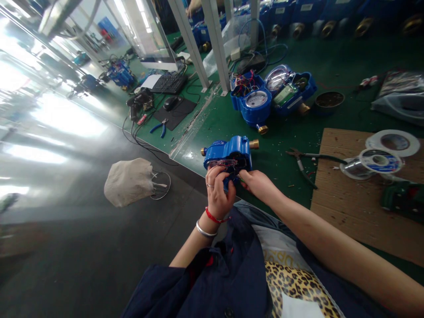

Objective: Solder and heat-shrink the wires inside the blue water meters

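Observation:
A blue water meter (232,148) with brass pipe ends lies on its side at the front edge of the green bench. Its open housing faces me and shows thin wires inside. My left hand (219,190), with a ring on one finger, is closed on the near part of the meter, its fingertips by the wires. At the right side of the opening, my right hand (258,183) is closed in a pinch. Whatever sits between its fingers is too small and hidden to name.
Two opened water meters (256,99) stand farther back. Cutting pliers (300,161), a solder wire spool (372,163) and a tape roll (392,142) lie right, partly on cardboard (331,185). Blue-handled pliers (159,128), a mouse (170,103) and a keyboard (169,83) are left. A cloth-covered stool (129,182) stands below.

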Tool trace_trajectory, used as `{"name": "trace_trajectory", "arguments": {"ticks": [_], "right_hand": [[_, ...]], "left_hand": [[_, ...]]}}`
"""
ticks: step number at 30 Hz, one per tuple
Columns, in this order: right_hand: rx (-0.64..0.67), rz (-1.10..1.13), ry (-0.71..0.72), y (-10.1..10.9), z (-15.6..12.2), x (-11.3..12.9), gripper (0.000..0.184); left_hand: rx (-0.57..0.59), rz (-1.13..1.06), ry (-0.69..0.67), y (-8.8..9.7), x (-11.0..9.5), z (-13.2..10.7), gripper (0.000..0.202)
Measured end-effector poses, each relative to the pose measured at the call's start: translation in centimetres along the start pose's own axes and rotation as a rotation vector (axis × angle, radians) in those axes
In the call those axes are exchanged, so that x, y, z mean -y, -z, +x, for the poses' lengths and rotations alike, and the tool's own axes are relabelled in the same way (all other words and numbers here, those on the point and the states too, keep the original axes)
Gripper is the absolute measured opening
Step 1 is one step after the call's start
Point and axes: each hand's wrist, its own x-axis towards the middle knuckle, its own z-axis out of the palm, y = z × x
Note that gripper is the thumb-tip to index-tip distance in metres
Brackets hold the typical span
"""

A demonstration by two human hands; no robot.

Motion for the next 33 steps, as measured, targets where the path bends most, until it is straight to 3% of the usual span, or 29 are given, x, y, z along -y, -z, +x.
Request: {"name": "trace_trajectory", "arguments": {"ticks": [9, 33], "right_hand": [[-0.007, 0.022, -0.017, -0.22, -0.03, -0.21, 0.044], [-0.012, 0.098, 0.005, 0.0, -0.64, -0.08, 0.043]], "left_hand": [[-0.023, -0.013, 0.013, 0.02, -0.08, -0.09, 0.011], [-0.034, -0.001, 0.003, 0.27, -0.15, 0.16, 0.011]]}}
